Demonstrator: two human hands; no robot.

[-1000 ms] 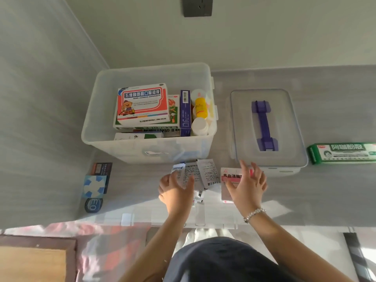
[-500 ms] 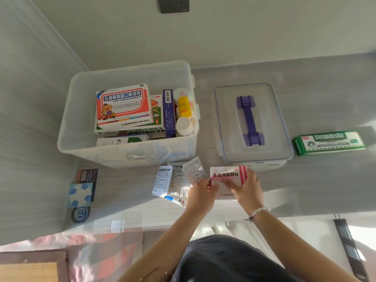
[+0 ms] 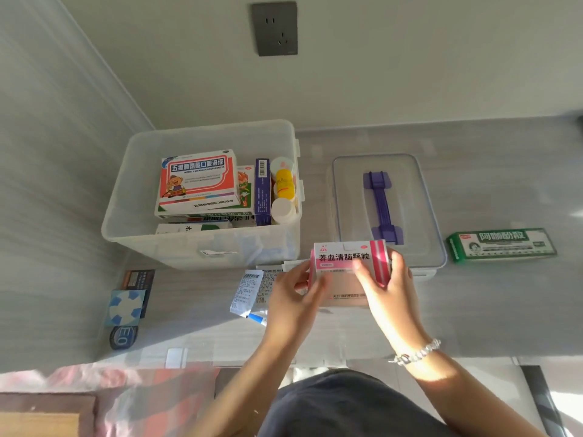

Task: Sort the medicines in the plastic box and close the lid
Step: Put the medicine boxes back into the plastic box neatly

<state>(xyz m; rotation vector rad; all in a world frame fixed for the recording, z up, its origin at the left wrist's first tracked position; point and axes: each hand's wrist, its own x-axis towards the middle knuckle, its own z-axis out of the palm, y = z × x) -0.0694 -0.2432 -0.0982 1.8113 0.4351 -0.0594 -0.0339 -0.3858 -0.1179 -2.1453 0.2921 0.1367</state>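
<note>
A grey tabletop (image 3: 473, 310) runs along a pale wall with a dark power socket (image 3: 273, 28) high up. Both hands grasp a pink-and-white medicine box (image 3: 348, 257) just above the surface: the left hand (image 3: 295, 298) clasps its left end, the right hand (image 3: 386, 288) wraps fingers (image 3: 362, 272) across its front and right end. Up and to the left of the fingers stands the clear plastic box (image 3: 132, 216), open, holding cartons and bottles packed side by side. Directly beyond the right hand lies the lid (image 3: 422, 197) with its purple handle, flat on the tabletop. Far to the right of the fingers rests a green carton (image 3: 501, 244). Just left of the left hand lie loose paper leaflets (image 3: 249, 291)
</note>
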